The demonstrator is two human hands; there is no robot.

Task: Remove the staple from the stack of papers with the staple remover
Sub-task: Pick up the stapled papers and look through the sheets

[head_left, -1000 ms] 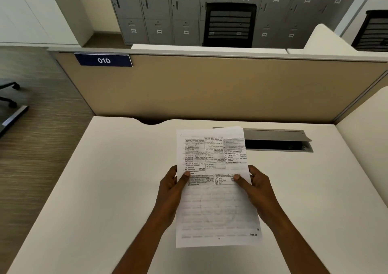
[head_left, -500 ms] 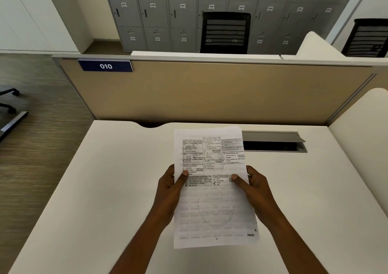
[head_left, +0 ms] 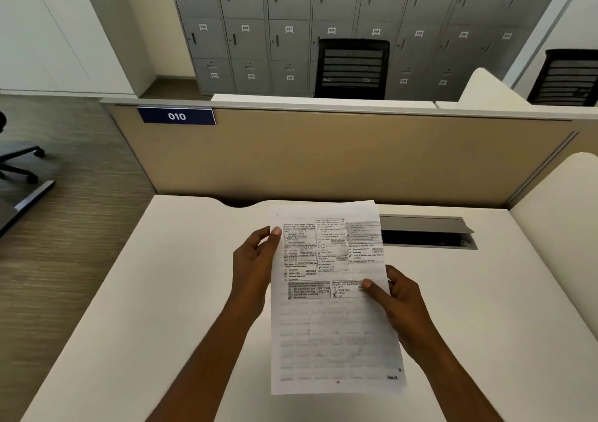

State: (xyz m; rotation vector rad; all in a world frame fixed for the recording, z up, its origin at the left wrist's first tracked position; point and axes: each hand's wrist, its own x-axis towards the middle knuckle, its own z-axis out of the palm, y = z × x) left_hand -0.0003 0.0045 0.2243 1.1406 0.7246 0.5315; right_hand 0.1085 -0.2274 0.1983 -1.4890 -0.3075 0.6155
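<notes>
A stack of printed papers (head_left: pixel 333 324) is held upright-tilted above the white desk (head_left: pixel 161 292), printed tables on its upper half. My left hand (head_left: pixel 255 266) grips the left edge high up, thumb on the front near the top corner. My right hand (head_left: pixel 398 305) pinches the right edge at mid-height, thumb on the print. A small dark mark near the top left corner may be the staple (head_left: pixel 276 216); it is too small to tell. No staple remover is in view.
A cable slot with a raised grey lid (head_left: pixel 427 231) lies behind the papers at the right. A beige partition (head_left: pixel 323 153) labelled 010 closes the desk's far side. Grey lockers and black chairs stand beyond. A side panel (head_left: pixel 556 214) rises at the right.
My left hand has slid up the left edge of the papers toward the top corner. The right hand keeps its hold at mid-height. The camera view has tilted up slightly.
</notes>
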